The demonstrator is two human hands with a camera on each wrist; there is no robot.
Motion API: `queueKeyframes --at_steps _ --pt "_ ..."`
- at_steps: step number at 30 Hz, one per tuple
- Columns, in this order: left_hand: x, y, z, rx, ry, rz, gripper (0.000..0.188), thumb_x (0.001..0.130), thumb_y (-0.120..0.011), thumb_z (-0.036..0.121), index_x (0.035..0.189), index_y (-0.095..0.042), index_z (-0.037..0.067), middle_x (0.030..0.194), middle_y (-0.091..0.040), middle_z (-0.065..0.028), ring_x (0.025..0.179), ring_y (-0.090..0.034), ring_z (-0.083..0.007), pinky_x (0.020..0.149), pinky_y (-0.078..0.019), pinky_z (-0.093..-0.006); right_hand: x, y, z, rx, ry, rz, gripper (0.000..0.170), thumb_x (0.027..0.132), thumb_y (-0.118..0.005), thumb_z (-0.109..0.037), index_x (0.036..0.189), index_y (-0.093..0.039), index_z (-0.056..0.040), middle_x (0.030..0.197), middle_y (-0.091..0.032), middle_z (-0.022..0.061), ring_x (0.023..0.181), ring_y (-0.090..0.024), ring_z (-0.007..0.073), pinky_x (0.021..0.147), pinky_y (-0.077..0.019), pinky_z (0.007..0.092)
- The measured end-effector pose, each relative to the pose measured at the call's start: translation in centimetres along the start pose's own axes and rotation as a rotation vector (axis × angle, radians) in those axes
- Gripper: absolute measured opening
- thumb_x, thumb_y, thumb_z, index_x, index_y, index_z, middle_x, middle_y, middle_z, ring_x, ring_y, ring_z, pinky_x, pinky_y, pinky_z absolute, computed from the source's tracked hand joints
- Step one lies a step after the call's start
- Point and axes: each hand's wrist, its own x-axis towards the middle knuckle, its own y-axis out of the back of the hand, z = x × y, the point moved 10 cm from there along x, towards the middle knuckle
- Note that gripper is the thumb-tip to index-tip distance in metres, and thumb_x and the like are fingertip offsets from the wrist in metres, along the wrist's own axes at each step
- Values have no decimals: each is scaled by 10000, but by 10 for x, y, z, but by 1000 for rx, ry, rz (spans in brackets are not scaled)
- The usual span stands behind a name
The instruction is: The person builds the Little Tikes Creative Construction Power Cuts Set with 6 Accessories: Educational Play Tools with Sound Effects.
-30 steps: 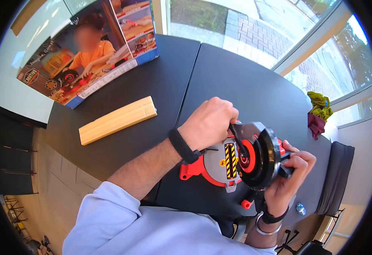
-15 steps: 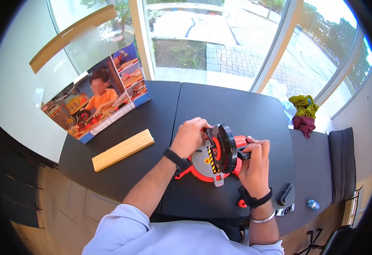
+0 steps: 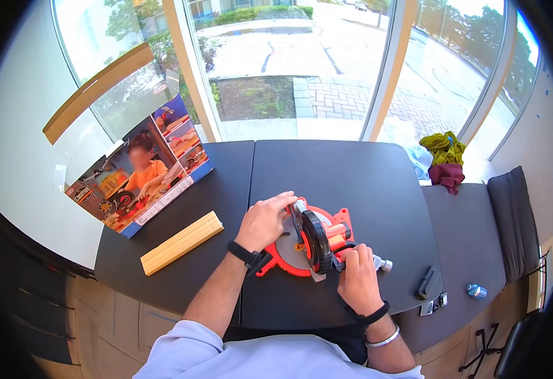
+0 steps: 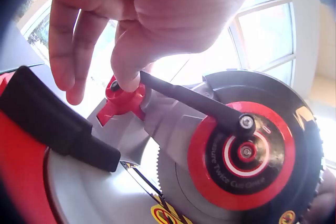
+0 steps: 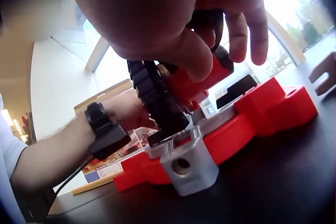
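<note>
On the black table (image 3: 387,183), a red-and-grey toy miter saw (image 3: 318,243) stands between both hands. The left hand (image 3: 264,222) pinches the upper end of its black link arm (image 4: 194,100); the right hand (image 3: 360,281) holds its black handle (image 3: 339,258). A pale wooden block (image 3: 182,244) lies to the left.

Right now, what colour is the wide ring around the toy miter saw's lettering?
The wide ring is red, showing best in the left wrist view.

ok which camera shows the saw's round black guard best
Left wrist, since the black guard faces that camera, red ring included. Head shows it small, from above; right wrist gives mainly its ridged edge, partly hidden by the right hand.
</note>
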Motion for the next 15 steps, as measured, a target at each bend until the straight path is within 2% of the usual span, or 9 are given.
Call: queueKeyframes --at_steps 3,6,8,12,14,15 --pt "-3 -3 -1 18 -23 19 451 939 -705 -39 1365 -728 107 1501 -699 -85 1225 -727 -375 1052 -603 -476 0 4 -2 17 -4 7 430 745 -683 172 1119 -572 -9 1119 -548 219 1087 -553 444 944 -496 528" --pt "-9 -6 -6 -20 -36 7 535 950 -690 -43 1455 -667 130 1594 -623 -113 1227 -729 -395 1047 -607 -482 12 14 -5 50 37 15 432 745 -679 180 1119 -577 -11 1127 -546 215 1072 -562 438 931 -501 522" --pt "-14 -8 -11 -195 -12 -66 635 964 -643 -80 1562 -574 123 1700 -501 -177 1255 -744 -393 1013 -639 -447 18 21 -5 99 72 31 438 766 -694 184 1144 -585 -10 1151 -556 210 1069 -590 433 924 -524 511" --pt "-35 8 -22 -116 82 -72 652 968 -693 -38 1587 -549 107 1690 -513 -177 1228 -757 -363 1019 -636 -432 31 41 -14 184 113 90 460 814 -716 178 1219 -602 -10 1239 -560 224 1115 -627 449 927 -568 485" --pt "-47 29 -31 6 -21 6 613 960 -760 73 1546 -580 75 1617 -583 -183 1255 -730 -383 1018 -618 -445 35 56 -17 226 130 198 539 853 -754 144 1341 -593 -15 1398 -528 249 1190 -642 461 948 -603 456" --pt "-55 39 -41 -18 36 15 575 958 -766 81 1512 -614 70 1548 -632 -187 1252 -730 -370 1011 -619 -437 36 58 -16 226 128 201 539 853 -754 144 1341 -593 -15 1398 -528 249 1190 -642 461 948 -603 456"
